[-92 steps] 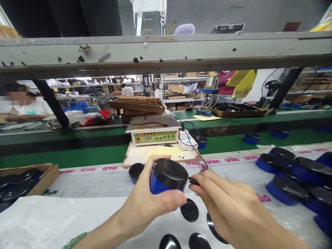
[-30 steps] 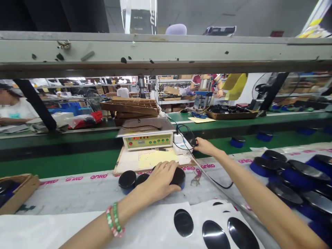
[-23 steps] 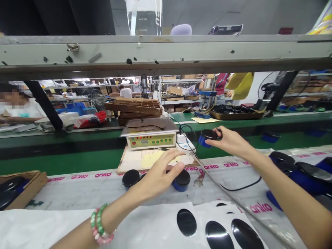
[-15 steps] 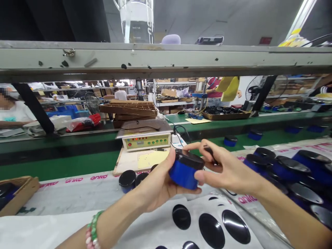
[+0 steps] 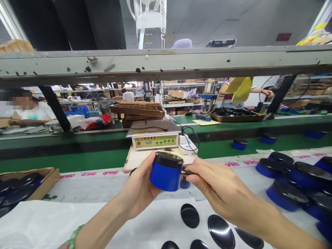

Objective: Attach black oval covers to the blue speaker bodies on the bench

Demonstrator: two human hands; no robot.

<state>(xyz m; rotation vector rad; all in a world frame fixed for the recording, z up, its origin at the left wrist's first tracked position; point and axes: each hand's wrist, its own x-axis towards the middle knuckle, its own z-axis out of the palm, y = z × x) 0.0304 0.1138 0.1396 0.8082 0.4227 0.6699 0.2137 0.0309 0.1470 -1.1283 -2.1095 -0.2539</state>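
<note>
While the left hand [image 5: 137, 192] clamps a short, round blue plastic case with a glossy black top [image 5: 165, 174], the right hand [image 5: 223, 186] pinches a slim dark tool [image 5: 188, 172], tip at the case's right side; contact unclear. Probably best: brace the case firmly, keep the tip light and controlled, avoid scratching the gloss. Case is held above the far edge of the white sheet [image 5: 77, 216], slightly tilted. Blue wall looks smooth, black rim bears small pale marking, unreadable.
</note>
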